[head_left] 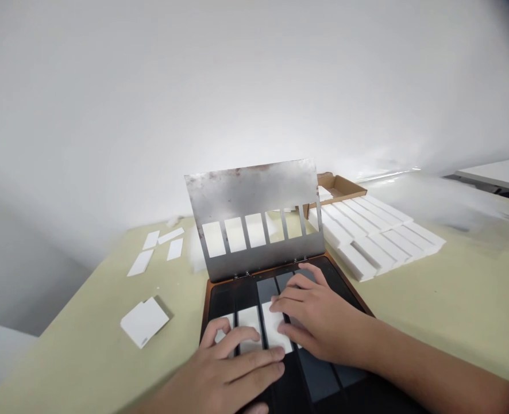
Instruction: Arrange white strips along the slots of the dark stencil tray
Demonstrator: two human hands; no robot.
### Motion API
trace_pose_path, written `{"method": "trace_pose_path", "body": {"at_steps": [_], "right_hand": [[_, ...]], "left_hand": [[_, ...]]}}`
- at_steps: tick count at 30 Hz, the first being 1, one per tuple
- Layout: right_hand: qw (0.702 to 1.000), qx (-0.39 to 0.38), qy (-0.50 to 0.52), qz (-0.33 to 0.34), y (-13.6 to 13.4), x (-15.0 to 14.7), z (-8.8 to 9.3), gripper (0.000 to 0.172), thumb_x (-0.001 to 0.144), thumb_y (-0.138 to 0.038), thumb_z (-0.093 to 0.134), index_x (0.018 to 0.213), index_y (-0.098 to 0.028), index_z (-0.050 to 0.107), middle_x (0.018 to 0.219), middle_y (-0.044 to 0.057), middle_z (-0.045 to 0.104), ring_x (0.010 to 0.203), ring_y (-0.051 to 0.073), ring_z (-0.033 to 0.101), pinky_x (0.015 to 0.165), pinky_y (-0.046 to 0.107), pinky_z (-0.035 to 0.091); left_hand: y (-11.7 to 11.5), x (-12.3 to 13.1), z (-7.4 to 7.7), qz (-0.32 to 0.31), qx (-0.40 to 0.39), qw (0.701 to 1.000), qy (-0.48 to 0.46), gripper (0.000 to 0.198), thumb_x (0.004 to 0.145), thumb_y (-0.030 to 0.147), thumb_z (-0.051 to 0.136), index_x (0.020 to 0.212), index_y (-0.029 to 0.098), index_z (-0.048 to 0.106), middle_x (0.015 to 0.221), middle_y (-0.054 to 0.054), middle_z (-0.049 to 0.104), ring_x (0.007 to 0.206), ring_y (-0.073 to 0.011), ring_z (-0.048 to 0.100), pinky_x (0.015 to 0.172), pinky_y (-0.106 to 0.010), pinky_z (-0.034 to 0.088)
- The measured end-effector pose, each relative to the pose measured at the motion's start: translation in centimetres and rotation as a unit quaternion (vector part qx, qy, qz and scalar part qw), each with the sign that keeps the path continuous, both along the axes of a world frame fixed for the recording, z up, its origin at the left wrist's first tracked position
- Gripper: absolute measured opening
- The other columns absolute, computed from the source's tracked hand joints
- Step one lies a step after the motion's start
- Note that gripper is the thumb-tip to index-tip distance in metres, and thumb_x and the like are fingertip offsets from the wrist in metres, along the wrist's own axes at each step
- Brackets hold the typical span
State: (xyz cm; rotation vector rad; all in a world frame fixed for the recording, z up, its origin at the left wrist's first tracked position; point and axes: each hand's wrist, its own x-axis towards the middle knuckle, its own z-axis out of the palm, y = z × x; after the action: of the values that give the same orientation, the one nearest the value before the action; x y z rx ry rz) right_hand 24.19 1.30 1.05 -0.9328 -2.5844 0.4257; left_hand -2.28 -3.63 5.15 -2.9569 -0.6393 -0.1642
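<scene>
Pale worktop [82, 351] is carrying a tray [222, 299]: left hand [232, 371] and right hand [321, 319] are pressing cards [249, 322] flat, fingers [254, 357] stretched wide, gripping nothing; stencil [250, 195] is standing just beyond.

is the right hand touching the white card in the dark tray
Touching. The head view shows the right hand with its fingertips lying flat on the white card in the dark tray, with no gap between them.

Small production bench, workshop-type. Hinged metal stencil plate [254, 195] stands open just beyond the fingers [289, 296], with a dark slotted jig tray [220, 299] under them. Rows of identical white slabs [375, 236] and a cardboard box [341, 187] sit beyond-right, loose white cards [145, 321] to the left. Bare white wall behind.
</scene>
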Motion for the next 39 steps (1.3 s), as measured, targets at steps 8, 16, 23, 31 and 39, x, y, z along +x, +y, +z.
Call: {"method": "trace_pose_path", "body": {"at_steps": [8, 16, 23, 31, 39], "right_hand": [[1.000, -0.008, 0.007, 0.006, -0.2, 0.1, 0.2, 0.022, 0.103, -0.029, 0.059, 0.122, -0.025, 0.069, 0.120, 0.003, 0.076, 0.115, 0.023, 0.059, 0.125, 0.054, 0.011], [1.000, -0.009, 0.009, 0.015, -0.2, 0.4, 0.4, 0.043, 0.097, -0.052, 0.070, 0.131, -0.025, 0.067, 0.124, 0.004, 0.074, 0.117, 0.026, 0.058, 0.125, 0.057, 0.011], [1.000, 0.010, -0.012, 0.000, 0.1, 0.0, -0.1, 0.031, 0.104, -0.045, 0.065, 0.128, -0.026, 0.068, 0.124, 0.004, 0.076, 0.120, 0.025, 0.057, 0.126, 0.055, 0.007], [0.998, 0.036, -0.047, 0.012, -0.1, 0.2, 0.0, 0.036, 0.102, -0.012, 0.052, 0.135, -0.024, 0.063, 0.124, 0.005, 0.075, 0.121, 0.026, 0.055, 0.126, 0.055, 0.009], [0.991, 0.090, -0.071, -0.068, -0.2, 0.0, 0.0, 0.054, 0.112, -0.047, 0.043, 0.160, -0.023, 0.045, 0.169, 0.013, 0.039, 0.151, 0.037, 0.033, 0.123, 0.062, 0.019]], "left_hand": [[-0.5, 0.0, -1.4, 0.064, 0.030, 0.997, -0.017, 0.060, 0.090, 0.020, 0.069, 0.149, 0.025, 0.058, 0.151, -0.001, 0.064, 0.121, -0.0275, 0.061, 0.104, -0.042, 0.036], [-0.6, -0.3, -3.0, 0.125, 0.046, 0.990, -0.047, 0.061, 0.092, 0.021, 0.063, 0.152, 0.027, 0.055, 0.160, -0.011, 0.052, 0.135, -0.0358, 0.052, 0.106, -0.049, 0.040], [-0.2, -0.1, -1.4, -0.005, 0.008, 0.997, -0.083, 0.046, 0.092, 0.012, 0.061, 0.136, 0.025, 0.068, 0.142, 0.001, 0.069, 0.123, -0.0246, 0.061, 0.111, -0.037, 0.038], [0.3, -0.1, -2.0, 0.034, -0.008, 0.997, -0.065, 0.056, 0.090, 0.016, 0.063, 0.146, 0.024, 0.062, 0.142, 0.000, 0.070, 0.125, -0.0273, 0.061, 0.106, -0.039, 0.040], [-0.1, -0.3, -2.6, 0.055, -0.006, 0.996, -0.068, 0.062, 0.094, 0.016, 0.062, 0.155, 0.025, 0.054, 0.151, 0.004, 0.064, 0.126, -0.0266, 0.057, 0.109, -0.042, 0.028]]}}
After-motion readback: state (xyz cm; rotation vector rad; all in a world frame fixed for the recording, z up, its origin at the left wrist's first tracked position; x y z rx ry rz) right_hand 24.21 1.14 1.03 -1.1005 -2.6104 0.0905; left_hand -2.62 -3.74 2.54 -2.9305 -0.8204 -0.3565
